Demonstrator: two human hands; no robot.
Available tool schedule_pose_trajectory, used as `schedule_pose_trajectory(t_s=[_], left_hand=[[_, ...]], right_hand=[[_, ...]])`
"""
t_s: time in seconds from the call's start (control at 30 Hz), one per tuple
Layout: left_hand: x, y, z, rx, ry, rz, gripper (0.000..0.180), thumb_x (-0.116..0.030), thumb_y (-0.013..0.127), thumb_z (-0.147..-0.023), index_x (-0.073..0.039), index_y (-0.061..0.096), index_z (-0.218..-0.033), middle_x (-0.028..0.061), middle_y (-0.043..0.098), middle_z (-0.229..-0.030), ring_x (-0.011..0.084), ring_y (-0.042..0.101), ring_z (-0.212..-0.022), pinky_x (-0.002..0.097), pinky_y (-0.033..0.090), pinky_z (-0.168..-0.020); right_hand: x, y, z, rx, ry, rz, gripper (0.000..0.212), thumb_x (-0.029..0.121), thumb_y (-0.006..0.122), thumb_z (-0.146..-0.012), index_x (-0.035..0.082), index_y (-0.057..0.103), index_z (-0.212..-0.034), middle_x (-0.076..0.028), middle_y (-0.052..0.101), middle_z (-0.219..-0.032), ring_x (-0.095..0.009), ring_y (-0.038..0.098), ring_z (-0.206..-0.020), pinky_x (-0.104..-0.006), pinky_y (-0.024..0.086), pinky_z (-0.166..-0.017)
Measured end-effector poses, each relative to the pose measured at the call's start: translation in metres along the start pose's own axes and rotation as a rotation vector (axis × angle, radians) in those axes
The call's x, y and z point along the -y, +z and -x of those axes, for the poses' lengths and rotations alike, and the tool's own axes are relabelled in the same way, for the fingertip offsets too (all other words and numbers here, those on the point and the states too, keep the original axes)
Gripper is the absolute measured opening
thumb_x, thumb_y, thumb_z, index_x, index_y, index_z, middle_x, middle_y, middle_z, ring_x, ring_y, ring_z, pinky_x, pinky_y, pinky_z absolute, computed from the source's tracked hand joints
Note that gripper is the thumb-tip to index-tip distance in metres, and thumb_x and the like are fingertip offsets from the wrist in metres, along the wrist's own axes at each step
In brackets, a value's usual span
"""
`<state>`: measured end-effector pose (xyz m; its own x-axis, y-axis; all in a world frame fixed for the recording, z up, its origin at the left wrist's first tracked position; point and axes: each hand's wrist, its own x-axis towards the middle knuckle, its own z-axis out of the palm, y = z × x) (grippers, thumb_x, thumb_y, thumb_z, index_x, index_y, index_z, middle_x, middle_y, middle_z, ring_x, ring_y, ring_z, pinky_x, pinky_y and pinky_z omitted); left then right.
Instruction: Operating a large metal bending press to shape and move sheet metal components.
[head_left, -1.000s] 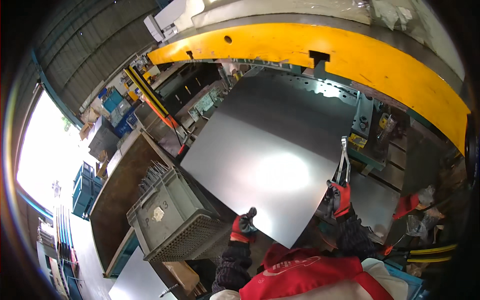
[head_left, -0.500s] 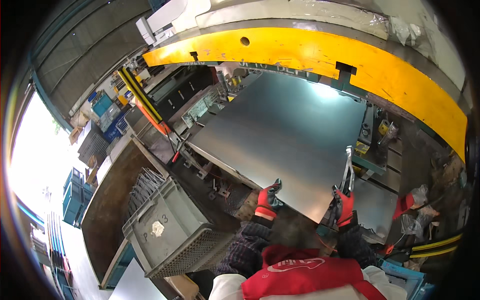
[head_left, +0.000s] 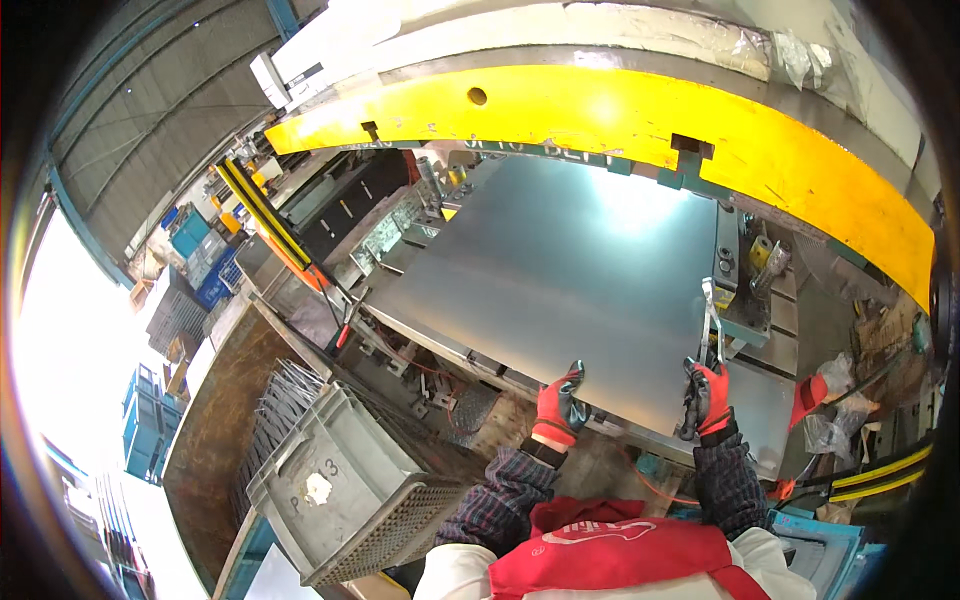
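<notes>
A large, smooth grey metal sheet (head_left: 560, 270) lies flat on the bed of a press-like machine. At its near edge is my left hand (head_left: 562, 405), in a red and black glove, closed on the edge with the thumb up. My right hand (head_left: 710, 398), gloved alike, is closed round a silvery two-armed metal tool like tongs (head_left: 711, 310), whose tip points away from me over the right side of the sheet. A dark part hangs below the right fingers; I cannot make out its kind.
A yellow beam (head_left: 560, 100) spans the machine above the sheet's far end. A yellow-and-black striped post (head_left: 262, 215) stands at the left. Nearer left, a grey plastic crate (head_left: 340, 460) sits by a bin holding thin metal pieces (head_left: 275, 420). Die parts (head_left: 765, 260) lie right of the sheet.
The sheet has turned and slid farther onto the bed, its near corner no longer jutting toward me. Both hands have shifted slightly right, the tongs-like tool still in the right one.
</notes>
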<state>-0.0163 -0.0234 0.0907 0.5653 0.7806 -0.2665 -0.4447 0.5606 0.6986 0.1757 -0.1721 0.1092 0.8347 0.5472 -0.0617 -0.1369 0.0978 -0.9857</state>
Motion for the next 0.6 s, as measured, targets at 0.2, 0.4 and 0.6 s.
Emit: schedule_pose_trajectory(t_s=[0.2,0.4,0.6], left_hand=[[-0.004,0.023,-0.009,-0.003,-0.191,0.194,0.011,-0.013,0.054,-0.074,-0.007,0.056,-0.082,0.0003,0.055,-0.071,0.006,0.051,-0.059,0.0174,0.04,-0.047],[0.018,-0.03,-0.03,0.147,0.204,-0.311,0.03,-0.015,0.042,-0.078,-0.001,0.047,-0.104,0.008,0.05,-0.104,0.0142,0.047,-0.094,0.0286,0.037,-0.083],[-0.026,-0.015,-0.034,0.252,-0.028,-0.045,0.026,-0.017,0.049,-0.076,-0.007,0.052,-0.099,0.0059,0.053,-0.097,0.017,0.052,-0.086,0.0328,0.045,-0.072]], right_hand=[[-0.008,-0.023,-0.021,0.032,-0.125,0.047,0.01,0.009,0.053,-0.07,0.001,0.051,-0.075,0.0,0.047,-0.058,-0.008,0.046,-0.046,-0.02,0.037,-0.041],[-0.016,-0.01,-0.024,-0.003,-0.114,0.034,0.016,0.011,0.053,-0.068,0.003,0.049,-0.081,-0.002,0.049,-0.06,-0.011,0.047,-0.045,-0.0229,0.039,-0.04],[-0.01,-0.024,-0.025,0.034,0.036,-0.158,0.019,0.01,0.057,-0.068,-0.001,0.052,-0.084,-0.004,0.053,-0.075,-0.011,0.051,-0.064,-0.0223,0.041,-0.057]])
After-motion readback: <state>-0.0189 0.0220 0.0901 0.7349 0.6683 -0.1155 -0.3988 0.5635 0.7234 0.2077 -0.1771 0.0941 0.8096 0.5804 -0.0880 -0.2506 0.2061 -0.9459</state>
